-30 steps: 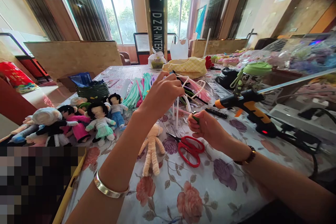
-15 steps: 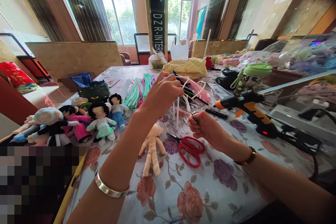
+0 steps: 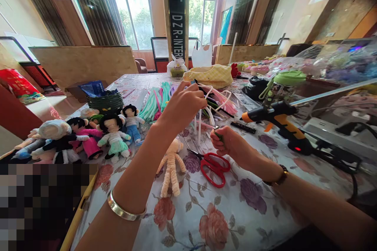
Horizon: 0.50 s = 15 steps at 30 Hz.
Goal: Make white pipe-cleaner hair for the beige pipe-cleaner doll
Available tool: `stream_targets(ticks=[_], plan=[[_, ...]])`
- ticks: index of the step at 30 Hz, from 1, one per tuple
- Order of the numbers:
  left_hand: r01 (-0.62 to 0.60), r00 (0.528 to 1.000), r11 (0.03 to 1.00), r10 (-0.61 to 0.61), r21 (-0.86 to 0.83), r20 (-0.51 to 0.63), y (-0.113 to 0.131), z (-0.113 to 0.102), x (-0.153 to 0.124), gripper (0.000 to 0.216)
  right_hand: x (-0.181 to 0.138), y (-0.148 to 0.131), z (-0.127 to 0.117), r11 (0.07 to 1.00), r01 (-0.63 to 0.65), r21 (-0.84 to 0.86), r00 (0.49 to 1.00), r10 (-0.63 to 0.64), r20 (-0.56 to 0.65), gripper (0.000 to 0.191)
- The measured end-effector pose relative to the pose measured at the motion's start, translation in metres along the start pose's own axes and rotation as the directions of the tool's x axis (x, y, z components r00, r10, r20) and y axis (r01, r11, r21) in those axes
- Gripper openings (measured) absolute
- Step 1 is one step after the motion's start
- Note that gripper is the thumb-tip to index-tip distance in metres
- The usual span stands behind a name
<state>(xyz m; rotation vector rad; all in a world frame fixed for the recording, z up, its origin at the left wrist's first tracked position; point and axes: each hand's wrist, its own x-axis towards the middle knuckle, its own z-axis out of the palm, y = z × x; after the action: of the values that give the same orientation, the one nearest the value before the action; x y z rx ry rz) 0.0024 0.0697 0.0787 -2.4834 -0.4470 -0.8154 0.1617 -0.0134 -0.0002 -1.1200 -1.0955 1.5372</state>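
Observation:
My left hand (image 3: 188, 100) is above the pile of fuzzy craft stems (image 3: 154, 104), its fingers bent down together. What its fingertips hold is hidden behind the hand. Pale straight stems (image 3: 199, 127) hang or stand just below it. My right hand (image 3: 226, 141) is closed around a small green object with a metal tip (image 3: 217, 130), mostly covered by the fingers. Between my forearms lies a bare peach-coloured fuzzy doll (image 3: 171, 168), its head partly behind my left arm. Red-handled scissors (image 3: 216, 168) rest beside it, blades pointing left, just below my right hand.
Finished fuzzy dolls (image 3: 113, 137) crowd the left side by a dark green basket (image 3: 104, 102). At right is an orange-black glue gun (image 3: 277, 119) with its red light lit, near a green-lidded bottle (image 3: 288, 80). A yellow checked pouch (image 3: 210, 75) lies behind the stems.
Almost nothing differs. Both hands keep nearly the same place and grip, with my right hand turned very slightly. The doll and scissors have stayed put.

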Motion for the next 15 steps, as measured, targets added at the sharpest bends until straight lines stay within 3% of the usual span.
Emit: stream_targets(ticks=[15], plan=[[0.004,1.0,1.0,-0.003,-0.02,0.012,0.0005,0.0006,0.0001,0.034,0.0001,0.0001,-0.0024,0.999,-0.01,0.031,1.0,0.01,-0.002,0.021]])
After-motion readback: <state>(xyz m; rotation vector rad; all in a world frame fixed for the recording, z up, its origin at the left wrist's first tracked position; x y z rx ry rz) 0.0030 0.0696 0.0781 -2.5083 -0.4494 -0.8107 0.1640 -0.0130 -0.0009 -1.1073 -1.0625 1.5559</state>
